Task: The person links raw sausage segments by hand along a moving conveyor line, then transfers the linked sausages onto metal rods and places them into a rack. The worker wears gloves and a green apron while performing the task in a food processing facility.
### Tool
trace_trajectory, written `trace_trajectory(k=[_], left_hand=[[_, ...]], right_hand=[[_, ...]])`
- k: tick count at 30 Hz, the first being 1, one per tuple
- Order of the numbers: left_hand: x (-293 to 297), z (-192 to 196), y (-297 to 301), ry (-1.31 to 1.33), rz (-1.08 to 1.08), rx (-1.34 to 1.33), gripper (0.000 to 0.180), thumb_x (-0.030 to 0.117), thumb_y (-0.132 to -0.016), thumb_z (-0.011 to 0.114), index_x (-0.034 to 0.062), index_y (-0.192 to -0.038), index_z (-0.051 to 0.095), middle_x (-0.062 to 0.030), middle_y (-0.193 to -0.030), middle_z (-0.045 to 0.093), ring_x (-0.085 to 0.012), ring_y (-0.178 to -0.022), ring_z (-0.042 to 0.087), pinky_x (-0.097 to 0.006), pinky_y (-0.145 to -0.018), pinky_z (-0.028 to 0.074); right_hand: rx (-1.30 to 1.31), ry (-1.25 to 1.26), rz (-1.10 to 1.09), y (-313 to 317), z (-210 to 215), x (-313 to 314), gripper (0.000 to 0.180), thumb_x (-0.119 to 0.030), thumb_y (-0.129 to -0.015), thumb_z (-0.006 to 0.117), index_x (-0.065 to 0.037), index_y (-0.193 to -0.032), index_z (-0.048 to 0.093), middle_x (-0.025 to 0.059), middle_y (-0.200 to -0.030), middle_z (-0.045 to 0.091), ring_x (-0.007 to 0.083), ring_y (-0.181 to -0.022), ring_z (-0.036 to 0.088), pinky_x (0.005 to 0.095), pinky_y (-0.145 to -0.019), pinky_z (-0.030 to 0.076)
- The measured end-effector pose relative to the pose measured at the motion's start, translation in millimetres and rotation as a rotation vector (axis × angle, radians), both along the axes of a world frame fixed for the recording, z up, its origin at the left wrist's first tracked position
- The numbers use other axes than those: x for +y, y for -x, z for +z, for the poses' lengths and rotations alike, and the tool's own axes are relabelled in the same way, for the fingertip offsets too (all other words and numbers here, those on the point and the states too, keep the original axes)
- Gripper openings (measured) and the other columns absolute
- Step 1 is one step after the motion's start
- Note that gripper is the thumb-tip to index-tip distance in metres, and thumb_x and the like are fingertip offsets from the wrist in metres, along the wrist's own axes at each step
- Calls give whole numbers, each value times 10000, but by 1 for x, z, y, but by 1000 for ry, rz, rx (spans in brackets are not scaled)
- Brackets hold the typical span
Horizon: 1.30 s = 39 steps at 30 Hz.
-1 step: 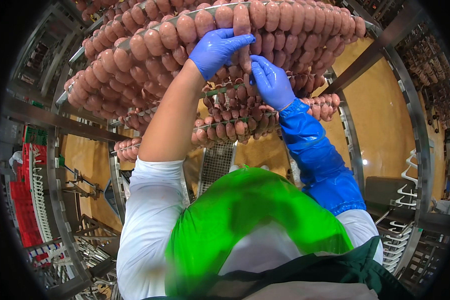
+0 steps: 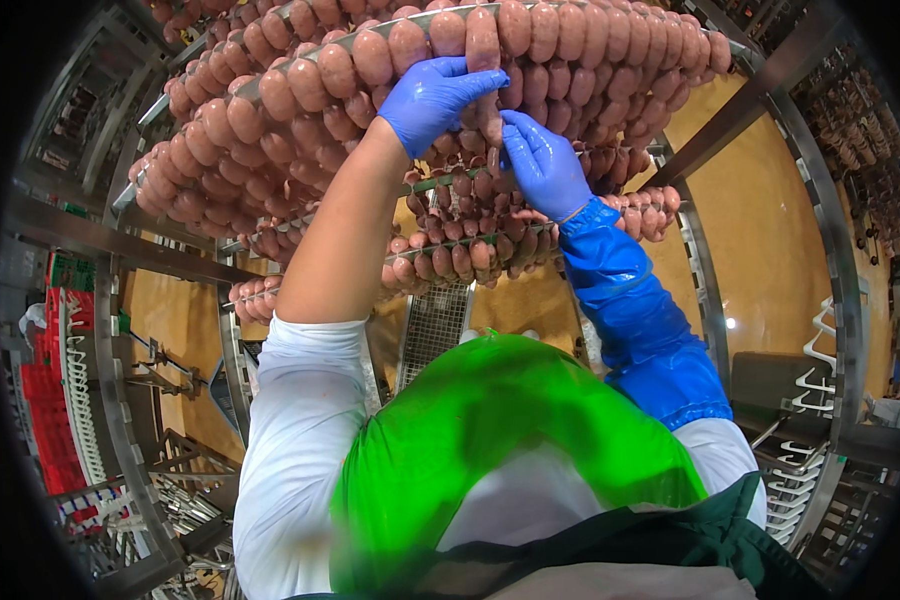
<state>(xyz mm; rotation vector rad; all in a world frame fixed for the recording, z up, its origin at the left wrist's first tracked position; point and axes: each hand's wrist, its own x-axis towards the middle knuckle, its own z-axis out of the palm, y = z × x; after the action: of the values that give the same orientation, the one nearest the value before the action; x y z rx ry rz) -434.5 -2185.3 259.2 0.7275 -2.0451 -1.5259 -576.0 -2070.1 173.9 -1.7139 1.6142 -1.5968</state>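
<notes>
The left hand point(image 2: 432, 97) covers part of a sausage point(image 2: 482, 45) on the top rod, so the grip of its fingers point(image 2: 475, 82) cannot be told. The right hand point(image 2: 542, 165) hides the sausages behind it. The top rows run off the upper edge. A green blurred patch point(image 2: 490, 440) hides the lower middle.

Smooth, glossy casings are shining on the reddish-brown sausages point(image 2: 370, 60), which are hanging from dull grey metal rods point(image 2: 440, 183). Thin blue rubbery gloves are covering the left hand point(image 2: 432, 98) and right hand point(image 2: 542, 165). A slick blue plastic sleeve point(image 2: 642, 325) is creasing; the white sleeve point(image 2: 295, 440) is looking like matt cloth.
</notes>
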Motion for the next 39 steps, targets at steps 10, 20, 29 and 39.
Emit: trace_trajectory(k=[10, 20, 29, 39], left_hand=[[-16, -8, 8, -126, -110, 209, 236, 210, -916, 563, 24, -1026, 659, -47, -962, 642, -145, -860, 602, -277, -796, 495], [-18, -4, 5, -163, -148, 154, 237, 140, -922, 528, 13, -1094, 631, -63, -1004, 626, -153, -876, 582, -288, -802, 490], [-8, -14, 6, -145, -204, 348, 255, 222, -979, 541, 14, -1112, 608, -37, -1035, 611, -130, -911, 592, -281, -824, 502], [6, -1, 14, 130, -18, 34, 249, 284, -924, 613, 41, -947, 665, -15, -799, 623, -101, -752, 581, -243, -658, 487]], right_hand=[[-431, -228, 371, 12, 24, 5, 390, -176, -982, 484, -2, -1328, 519, 64, -862, 644, 159, -754, 609, 298, -702, 490], [535, 132, -46, 14, 23, 28, 304, -6, -854, 517, -151, -1062, 686, 82, -831, 599, 231, -761, 621, 320, -672, 506], [-923, -344, 576, 25, 29, 31, 368, -130, -995, 432, -37, -1346, 496, -19, -823, 545, 10, -623, 411, 162, -520, 319], [761, 66, -152, 1, 12, 31, 183, -86, -796, 610, -161, -957, 653, 44, -841, 582, 249, -777, 617, 369, -656, 506]])
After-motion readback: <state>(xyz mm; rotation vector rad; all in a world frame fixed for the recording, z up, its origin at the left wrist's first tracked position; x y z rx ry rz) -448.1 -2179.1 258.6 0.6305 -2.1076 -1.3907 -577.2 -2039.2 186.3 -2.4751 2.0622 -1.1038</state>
